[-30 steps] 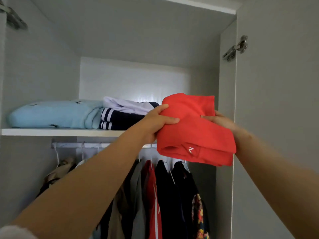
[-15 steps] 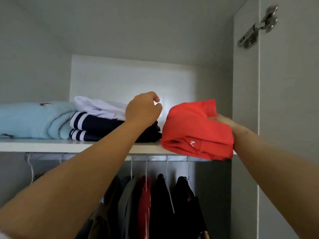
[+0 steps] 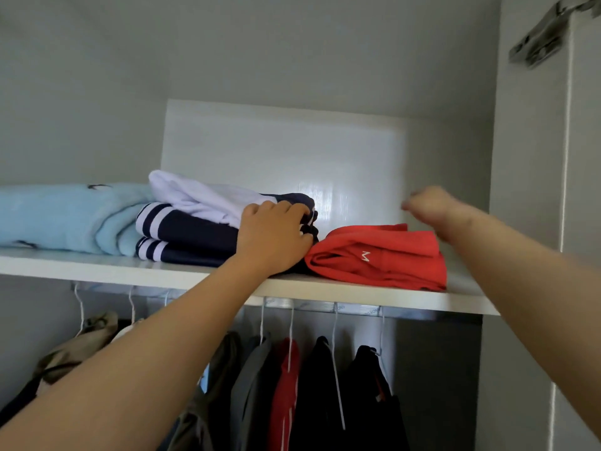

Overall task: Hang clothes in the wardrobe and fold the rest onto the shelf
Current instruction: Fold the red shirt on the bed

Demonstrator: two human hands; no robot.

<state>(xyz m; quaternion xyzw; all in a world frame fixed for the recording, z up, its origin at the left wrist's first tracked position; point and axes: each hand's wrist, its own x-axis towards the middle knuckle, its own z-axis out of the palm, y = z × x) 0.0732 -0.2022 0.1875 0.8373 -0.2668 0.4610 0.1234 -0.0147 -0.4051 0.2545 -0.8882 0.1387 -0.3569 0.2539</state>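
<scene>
A folded red garment point(image 3: 380, 255) with a small white logo lies on the right end of the white wardrobe shelf point(image 3: 130, 271). My right hand point(image 3: 429, 206) hovers just above and behind it, blurred, fingers loosely curled, holding nothing. My left hand point(image 3: 273, 236) rests against the right end of a folded navy garment with white stripes point(image 3: 188, 229), fingers laid over the fabric. A folded white garment point(image 3: 195, 196) lies on top of that stack. The red garment sits right beside the navy stack.
A folded light blue blanket point(image 3: 65, 216) fills the shelf's left part. Below the shelf, several clothes point(image 3: 322, 385) hang on white hangers from a rail point(image 3: 325, 307). The open wardrobe door point(image 3: 579, 222) with its metal hinge point(image 3: 546, 37) stands at the right.
The red garment went from both hands down onto the shelf. My right hand let go and lifted off it. My left hand dropped onto the navy stack's end.
</scene>
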